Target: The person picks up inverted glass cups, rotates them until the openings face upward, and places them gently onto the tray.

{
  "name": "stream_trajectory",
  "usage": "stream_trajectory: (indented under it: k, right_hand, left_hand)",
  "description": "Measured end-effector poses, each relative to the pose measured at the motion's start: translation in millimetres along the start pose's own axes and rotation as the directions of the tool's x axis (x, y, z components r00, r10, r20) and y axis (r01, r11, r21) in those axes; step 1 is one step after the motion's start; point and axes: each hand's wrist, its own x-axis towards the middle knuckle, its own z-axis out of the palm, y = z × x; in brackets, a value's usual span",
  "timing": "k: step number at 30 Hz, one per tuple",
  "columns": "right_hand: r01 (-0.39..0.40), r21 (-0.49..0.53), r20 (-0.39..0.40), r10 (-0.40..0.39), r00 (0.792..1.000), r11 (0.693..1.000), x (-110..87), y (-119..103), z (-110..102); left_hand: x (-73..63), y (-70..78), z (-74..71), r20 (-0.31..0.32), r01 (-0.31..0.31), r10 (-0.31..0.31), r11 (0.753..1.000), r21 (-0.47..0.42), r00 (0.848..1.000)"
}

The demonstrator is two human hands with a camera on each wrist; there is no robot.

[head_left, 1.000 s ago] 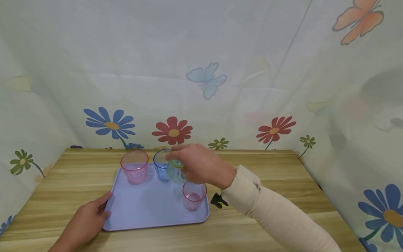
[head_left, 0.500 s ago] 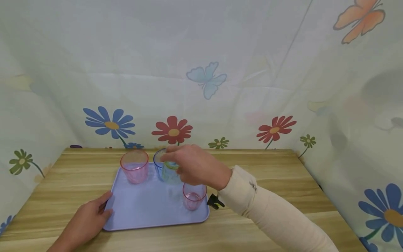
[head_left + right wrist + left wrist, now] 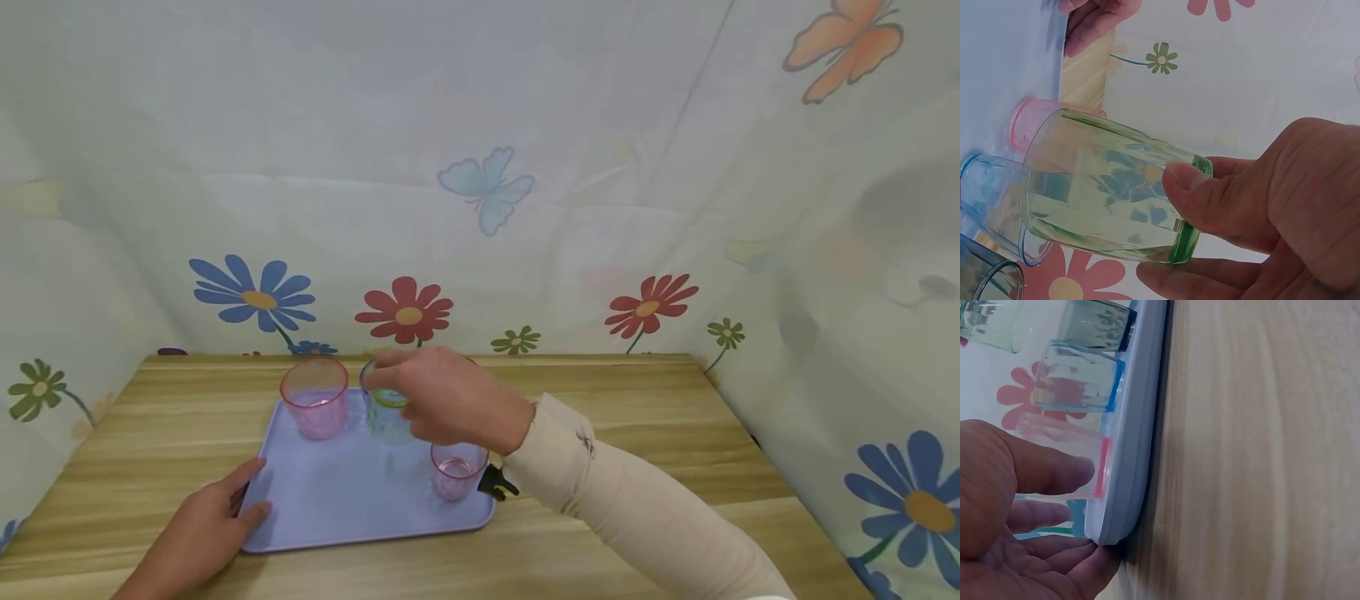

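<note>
My right hand (image 3: 450, 400) holds a green glass (image 3: 1104, 187) upside down by its thick base, wide rim toward the tray (image 3: 337, 492). In the head view, it overlaps the blue glass (image 3: 991, 187). At the lavender tray's left edge, my left hand (image 3: 202, 521) grips it, thumb on the rim side and fingertips at the tray's corner in the left wrist view. Upright on the tray stand a large pink glass (image 3: 318, 408) at back left and a smaller pink-rimmed glass (image 3: 456, 479) at right. A dark-based glass (image 3: 1097, 328) is largely hidden by my right hand in the head view.
The tray lies on a wood-grain table (image 3: 600, 500). A pale cloth (image 3: 300, 208) with printed flowers and butterflies hangs behind and at the sides. A black buckle (image 3: 497, 482) dangles under my right wrist.
My right hand has carried the upside-down green glass a little left, so it overlaps the blue glass more. My left hand has stayed at the tray's edge.
</note>
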Motion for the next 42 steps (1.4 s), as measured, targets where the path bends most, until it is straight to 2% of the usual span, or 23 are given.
stream_trajectory:
  k: [5, 9, 14, 20, 25, 29, 32, 37, 42]
  right_hand:
    - [-0.024, 0.017, 0.023, 0.024, 0.999, 1.0, 1.5, -3, 0]
    - [-0.038, 0.016, 0.028, 0.037, 0.999, 0.999, 1.0, -3, 0]
    - [-0.031, 0.009, 0.016, 0.031, 0.999, 0.999, -0.2, -3, 1]
    - [-0.03, 0.003, 0.011, 0.03, 0.999, 1.0, -1.1, -2, 2]
    - [-0.043, 0.014, 0.017, 0.043, 0.999, 0.999, -1.7, -3, 2]
    - [-0.05, 0.019, 0.014, 0.05, 0.999, 0.999, -2.9, -3, 3]
    - [-0.059, 0.034, 0.008, 0.059, 0.998, 0.998, -3.8, -3, 4]
    - [-0.069, 0.079, -0.018, 0.07, 0.997, 0.995, -4.7, -3, 6]
    - [-0.067, 0.102, -0.06, 0.074, 0.996, 0.992, -4.4, -3, 7]
  left_hand:
    - [2.1, 5.3, 0.1, 0.055, 0.067, -0.066, 0.998, -0.007, 0.996]
    - [1.6, 10.5, 0.7, 0.062, 0.081, -0.081, 0.997, 0.002, 0.995]
    - [-1.7, 14.7, 1.3, 0.038, 0.049, -0.05, 0.998, 0.043, 0.998]
    - [-6.1, 23.0, -1.7, 0.003, 0.042, -0.042, 0.997, 0.064, 0.999]
    - [-11.4, 35.4, -3.8, -0.022, 0.028, -0.028, 1.0, 0.007, 0.999]
    - [-16.3, 50.0, -3.3, -0.058, -0.036, 0.033, 0.998, -0.044, 0.998]
    - [-19.0, 62.8, -3.3, -0.105, -0.111, 0.105, 0.993, -0.049, 0.989]
    - [-16.8, 84.1, -4.9, -0.161, -0.214, 0.201, 0.974, -0.067, 0.966]
    - [-12.8, 98.4, -6.8, -0.22, -0.303, 0.279, 0.949, -0.083, 0.935]
